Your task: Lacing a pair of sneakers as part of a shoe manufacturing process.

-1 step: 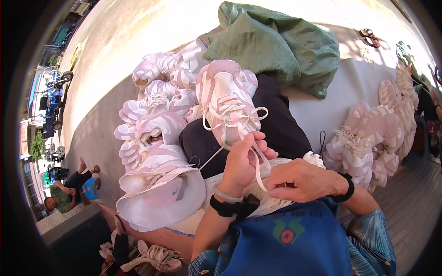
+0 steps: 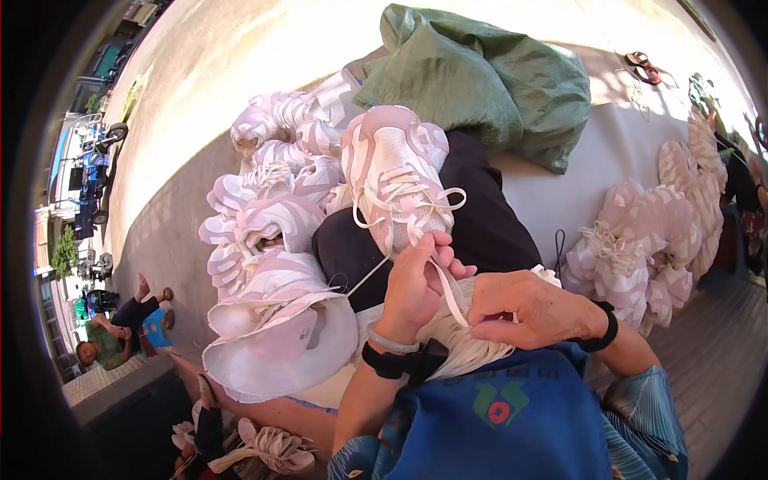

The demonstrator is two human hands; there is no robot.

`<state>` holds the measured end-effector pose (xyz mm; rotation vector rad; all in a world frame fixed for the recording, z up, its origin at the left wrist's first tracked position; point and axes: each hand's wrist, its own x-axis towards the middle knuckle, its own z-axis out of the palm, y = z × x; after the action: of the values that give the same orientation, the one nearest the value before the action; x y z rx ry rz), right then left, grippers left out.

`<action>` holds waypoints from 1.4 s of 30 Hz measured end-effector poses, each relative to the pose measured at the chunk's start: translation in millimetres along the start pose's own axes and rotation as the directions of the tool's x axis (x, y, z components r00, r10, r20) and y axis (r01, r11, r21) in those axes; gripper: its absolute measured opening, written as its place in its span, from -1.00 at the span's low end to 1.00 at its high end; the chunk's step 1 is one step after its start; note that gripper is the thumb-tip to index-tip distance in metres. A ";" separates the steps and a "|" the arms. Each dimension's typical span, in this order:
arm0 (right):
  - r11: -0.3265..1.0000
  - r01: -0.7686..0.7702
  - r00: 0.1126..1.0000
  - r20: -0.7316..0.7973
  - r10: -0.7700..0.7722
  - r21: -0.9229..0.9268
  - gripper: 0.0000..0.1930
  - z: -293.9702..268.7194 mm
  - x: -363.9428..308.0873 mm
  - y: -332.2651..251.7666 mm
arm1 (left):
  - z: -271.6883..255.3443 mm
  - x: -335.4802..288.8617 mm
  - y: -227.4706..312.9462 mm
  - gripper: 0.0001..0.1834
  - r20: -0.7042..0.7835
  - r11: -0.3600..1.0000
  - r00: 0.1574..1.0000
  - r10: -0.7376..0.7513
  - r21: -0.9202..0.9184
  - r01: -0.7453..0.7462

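A white and pale pink shoe upper [image 2: 388, 164] lies over my dark-trousered legs, its toe pointing away from me. Cream lacing crosses its front and forms small loops at the sides. My left hand [image 2: 412, 280] is closed at the near end of the upper, pinching a flat cream shoelace [image 2: 454, 298] between thumb and fingers. To its right, my right hand [image 2: 524, 308] is closed on the other stretch of that lace; the tip is hidden in its fingers. Beneath both hands, a bundle of pale laces [image 2: 472, 346] rests on my lap, above my blue apron [image 2: 496, 440].
Stacked pink and white uppers [image 2: 268, 220] stand close on my left, and more piles [image 2: 632, 240] on the right. A green sack [image 2: 480, 80] lies ahead. Sandals [image 2: 642, 68] are at the far right. A seated person [image 2: 112, 340] is at the far left.
My left hand has shifted very slightly left and the lace between my hands runs straighter. The shoe upper stays in place.
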<state>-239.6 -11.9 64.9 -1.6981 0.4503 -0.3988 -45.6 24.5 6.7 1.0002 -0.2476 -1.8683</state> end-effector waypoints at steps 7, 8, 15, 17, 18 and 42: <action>0.960 0.279 0.909 -0.332 -0.251 0.037 -0.93 -19.0 24.9 -17.3 | -11.0 -8.6 -9.0 -0.56 -0.152 0.946 0.979 0.136 0.314 -0.083; 0.919 0.322 0.907 -0.354 -0.230 0.226 -0.91 -12.6 30.9 -16.2 | -20.7 -6.2 -16.6 -0.53 -0.111 0.900 0.974 0.197 0.414 -0.135; 0.976 -0.102 0.994 0.046 0.094 0.193 -0.79 -21.1 29.3 -14.4 | -18.3 -24.3 25.1 -0.54 -0.135 0.931 0.985 0.104 0.361 -0.049; 0.995 -0.088 0.996 0.010 0.087 0.051 -0.81 -22.1 21.2 2.3 | -34.1 -34.6 37.1 -0.62 -0.154 0.942 0.979 0.136 0.327 -0.079; 0.991 -0.117 0.993 -0.010 0.117 -0.057 -0.80 -25.4 16.5 13.5 | -38.2 -39.7 41.4 -0.62 -0.154 0.943 0.979 0.136 0.324 -0.080; 0.819 -0.256 0.874 -0.485 -0.031 -0.514 -0.74 -27.5 75.9 87.8 | -24.1 -69.6 98.6 -0.64 0.220 0.718 0.710 0.669 0.055 -0.694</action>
<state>-194.3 -86.9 -16.0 -2.1315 1.1268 -0.6428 50.4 37.0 82.7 0.6754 -0.7626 -1.2516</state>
